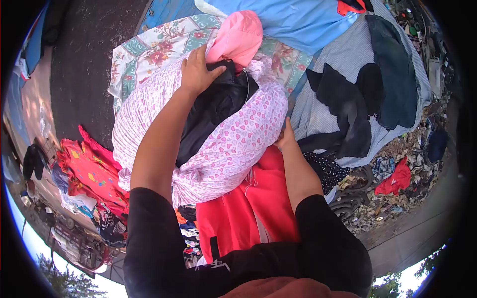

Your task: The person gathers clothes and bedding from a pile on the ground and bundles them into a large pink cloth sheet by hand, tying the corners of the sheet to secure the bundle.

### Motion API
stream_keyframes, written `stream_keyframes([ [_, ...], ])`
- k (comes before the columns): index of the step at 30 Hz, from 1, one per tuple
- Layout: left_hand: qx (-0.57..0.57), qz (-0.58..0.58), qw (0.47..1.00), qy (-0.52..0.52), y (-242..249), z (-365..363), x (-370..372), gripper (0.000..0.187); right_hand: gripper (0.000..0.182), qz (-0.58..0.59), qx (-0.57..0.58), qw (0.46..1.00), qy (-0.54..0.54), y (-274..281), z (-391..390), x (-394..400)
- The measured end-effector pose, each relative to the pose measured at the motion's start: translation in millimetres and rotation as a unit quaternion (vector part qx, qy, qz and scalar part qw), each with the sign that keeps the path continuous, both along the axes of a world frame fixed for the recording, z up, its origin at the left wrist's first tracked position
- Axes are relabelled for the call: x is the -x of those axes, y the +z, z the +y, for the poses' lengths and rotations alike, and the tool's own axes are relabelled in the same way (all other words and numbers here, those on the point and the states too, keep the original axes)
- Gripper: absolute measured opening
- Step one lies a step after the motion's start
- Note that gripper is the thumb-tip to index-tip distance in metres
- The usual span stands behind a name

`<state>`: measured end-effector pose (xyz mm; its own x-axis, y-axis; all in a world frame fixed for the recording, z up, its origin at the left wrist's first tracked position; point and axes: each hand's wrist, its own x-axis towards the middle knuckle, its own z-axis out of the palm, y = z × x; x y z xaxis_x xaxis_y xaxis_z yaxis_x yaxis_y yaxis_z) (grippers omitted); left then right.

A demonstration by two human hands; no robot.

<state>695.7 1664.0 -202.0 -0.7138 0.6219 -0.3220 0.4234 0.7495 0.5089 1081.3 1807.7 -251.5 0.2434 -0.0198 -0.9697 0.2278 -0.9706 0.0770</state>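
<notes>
well, the heart-print bundle (243, 141) lies between both hands, its black cloth (207, 115) running near to far; the left hand (197, 74), loosely spread, touches that cloth's far end; the right hand (286, 137) meets the bundle's right side, grip unclear.

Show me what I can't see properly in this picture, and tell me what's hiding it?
- Head view: most of what fills the white cloth bundle printed with pink hearts; its own wrapping hides it.
- Head view: some fingers of the bare right hand; the bundle's side seems to hide them.
- Head view: the far end of the plain light blue cloth; the top edge cuts it off.
- Head view: the small pale scraps at lower right; too tiny to name.
</notes>
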Motion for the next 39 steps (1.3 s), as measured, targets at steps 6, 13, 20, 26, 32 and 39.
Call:
stream_keyframes([
  [6,0.035,-0.089,0.994,0.049,-70,72,35,0.113,0.055,0.133,-0.041,0.986,-0.087,-24,29,3],
  [13,-0.154,-0.197,0.968,0.022,-60,93,14,0.051,0.042,0.213,-0.152,0.945,-0.197,-4,121,29],
  [20,-0.118,-0.188,0.936,-0.275,31,15,-67,0.052,0.045,0.367,-0.298,0.87,-0.138,128,191,96],
  [26,-0.029,-0.219,0.906,-0.362,42,9,-80,0.059,0.045,0.295,-0.223,0.929,0.019,135,205,120],
  [32,0.003,-0.29,0.925,-0.247,23,18,-106,0.063,0.058,0.376,-0.484,0.785,0.091,283,235,151],
  [39,0.185,-0.192,0.847,-0.46,22,13,-172,0.048,0.044,0.643,-0.527,0.505,0.233,511,145,239],
])
